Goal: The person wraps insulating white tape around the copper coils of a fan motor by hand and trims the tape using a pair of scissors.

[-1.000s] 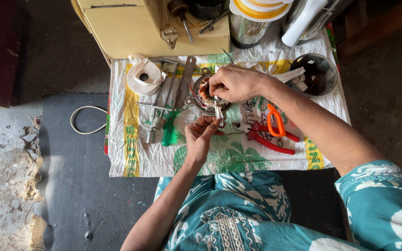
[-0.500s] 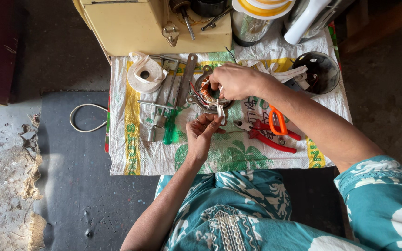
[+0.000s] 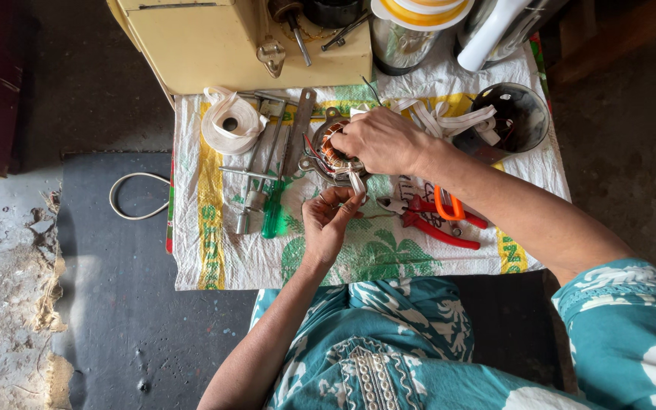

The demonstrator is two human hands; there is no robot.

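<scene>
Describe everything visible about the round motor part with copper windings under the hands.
The motor stator is a round metal ring, grey and worn, wound inside with reddish copper coils. It lies flat on the printed woven sack beside the tools. The right hand rests over its right side, covering part of it. A white tape strip hangs from its lower edge toward the left hand, whose fingertips pinch at it just below.

I count one motor coil (image 3: 333, 152), one tape roll (image 3: 231, 124), one red pliers (image 3: 430, 220), one green screwdriver (image 3: 273, 215), one dark bowl (image 3: 516, 115).
</scene>
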